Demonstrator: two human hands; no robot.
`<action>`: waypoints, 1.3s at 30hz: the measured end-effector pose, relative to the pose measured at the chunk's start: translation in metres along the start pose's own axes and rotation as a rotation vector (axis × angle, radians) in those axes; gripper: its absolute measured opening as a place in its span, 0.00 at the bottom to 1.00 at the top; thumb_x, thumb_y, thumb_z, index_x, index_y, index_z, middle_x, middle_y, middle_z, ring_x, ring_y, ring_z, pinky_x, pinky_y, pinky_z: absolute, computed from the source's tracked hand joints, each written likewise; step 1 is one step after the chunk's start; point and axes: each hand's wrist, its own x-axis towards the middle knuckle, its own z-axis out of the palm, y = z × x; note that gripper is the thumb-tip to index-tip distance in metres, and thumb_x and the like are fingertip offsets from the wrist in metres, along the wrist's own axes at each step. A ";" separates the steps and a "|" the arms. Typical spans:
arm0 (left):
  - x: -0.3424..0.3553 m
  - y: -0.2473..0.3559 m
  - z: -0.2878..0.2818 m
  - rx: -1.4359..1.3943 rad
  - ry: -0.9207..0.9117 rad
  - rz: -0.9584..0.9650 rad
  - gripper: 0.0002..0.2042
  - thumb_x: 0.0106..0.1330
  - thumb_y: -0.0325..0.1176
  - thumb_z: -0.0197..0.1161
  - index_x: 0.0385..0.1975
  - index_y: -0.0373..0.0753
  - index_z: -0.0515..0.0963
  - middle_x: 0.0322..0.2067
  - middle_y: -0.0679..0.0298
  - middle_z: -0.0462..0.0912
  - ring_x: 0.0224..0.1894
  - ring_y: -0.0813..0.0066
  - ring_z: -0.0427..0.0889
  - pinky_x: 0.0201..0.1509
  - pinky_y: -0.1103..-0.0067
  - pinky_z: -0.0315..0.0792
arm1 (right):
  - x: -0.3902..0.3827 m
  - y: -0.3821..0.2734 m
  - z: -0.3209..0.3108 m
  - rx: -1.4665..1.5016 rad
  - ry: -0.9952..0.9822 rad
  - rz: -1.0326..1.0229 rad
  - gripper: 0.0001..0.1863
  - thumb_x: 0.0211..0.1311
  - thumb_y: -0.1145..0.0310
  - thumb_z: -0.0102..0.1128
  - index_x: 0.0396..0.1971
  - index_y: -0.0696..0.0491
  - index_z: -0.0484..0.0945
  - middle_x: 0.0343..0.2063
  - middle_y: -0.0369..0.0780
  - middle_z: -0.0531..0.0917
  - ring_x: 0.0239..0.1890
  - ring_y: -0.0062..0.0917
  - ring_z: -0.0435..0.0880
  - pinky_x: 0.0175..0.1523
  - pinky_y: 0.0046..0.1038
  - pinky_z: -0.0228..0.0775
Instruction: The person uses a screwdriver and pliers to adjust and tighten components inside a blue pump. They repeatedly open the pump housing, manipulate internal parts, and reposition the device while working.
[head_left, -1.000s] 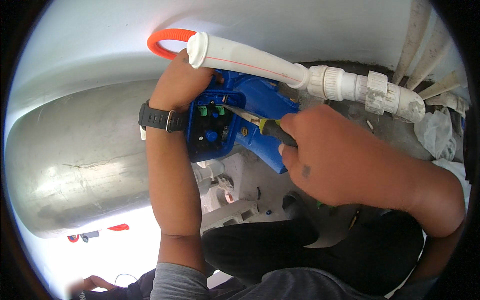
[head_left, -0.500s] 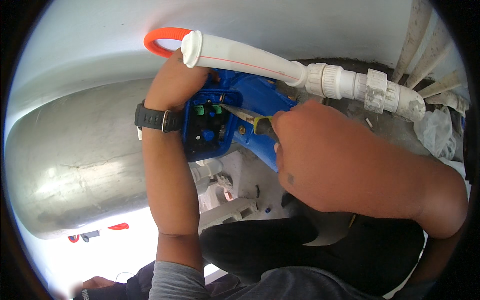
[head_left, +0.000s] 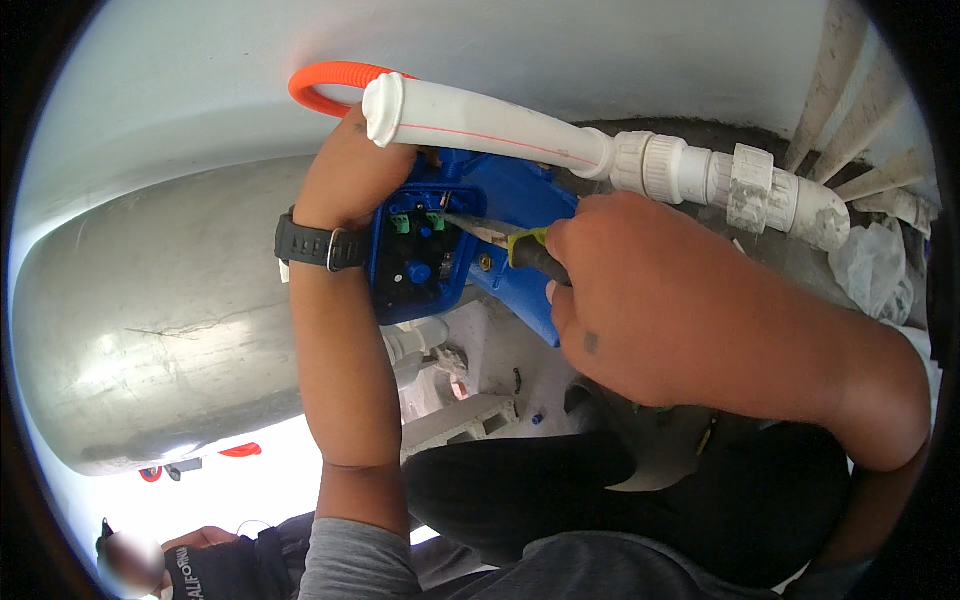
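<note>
My right hand (head_left: 650, 290) is closed around long-nose pliers (head_left: 490, 232) with a dark and yellow-green handle. Their tips reach into an uncovered blue junction box (head_left: 376, 290), beside a green terminal (head_left: 437, 222). Another green terminal (head_left: 402, 224) and a round blue knob (head_left: 418, 271) sit on the black panel inside. My left hand (head_left: 362, 170), below a wrist with a black watch, lies at the box's upper left. Its fingers pass behind the box's upper edge and the white pipe (head_left: 490, 118), so I cannot see what they do. The box is mounted on a blue machine body (head_left: 530, 195).
An orange corrugated conduit (head_left: 325, 82) curves behind the pipe's end. On the left lies a large metal tank (head_left: 160, 310). A concrete block (head_left: 460, 425) rests on the floor below the box. Plastic bags (head_left: 870, 265) lie at right. Another person (head_left: 230, 565) is at lower left.
The view has shifted slightly, and more of the other person shows at lower left. Both hands keep nearly the same places, with the plier tips still at the green terminal.
</note>
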 end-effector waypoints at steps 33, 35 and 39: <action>0.001 0.002 -0.001 0.059 -0.021 0.017 0.11 0.64 0.29 0.55 0.42 0.34 0.81 0.36 0.51 0.87 0.40 0.56 0.86 0.47 0.68 0.76 | -0.003 0.007 0.006 -0.042 0.050 -0.014 0.14 0.60 0.71 0.60 0.33 0.72 0.80 0.24 0.56 0.81 0.30 0.49 0.86 0.41 0.41 0.80; 0.002 0.002 -0.003 0.087 -0.037 0.013 0.12 0.64 0.29 0.55 0.43 0.34 0.81 0.38 0.50 0.87 0.42 0.55 0.86 0.48 0.68 0.76 | -0.001 0.009 0.003 0.063 0.026 0.097 0.14 0.59 0.72 0.60 0.32 0.72 0.80 0.24 0.57 0.81 0.30 0.49 0.86 0.41 0.42 0.80; 0.001 0.000 -0.003 0.080 -0.013 -0.027 0.13 0.63 0.28 0.56 0.46 0.34 0.81 0.42 0.48 0.86 0.45 0.51 0.85 0.50 0.67 0.76 | 0.001 0.008 -0.003 0.253 -0.039 0.292 0.14 0.60 0.72 0.60 0.32 0.71 0.81 0.23 0.57 0.81 0.29 0.49 0.86 0.40 0.41 0.81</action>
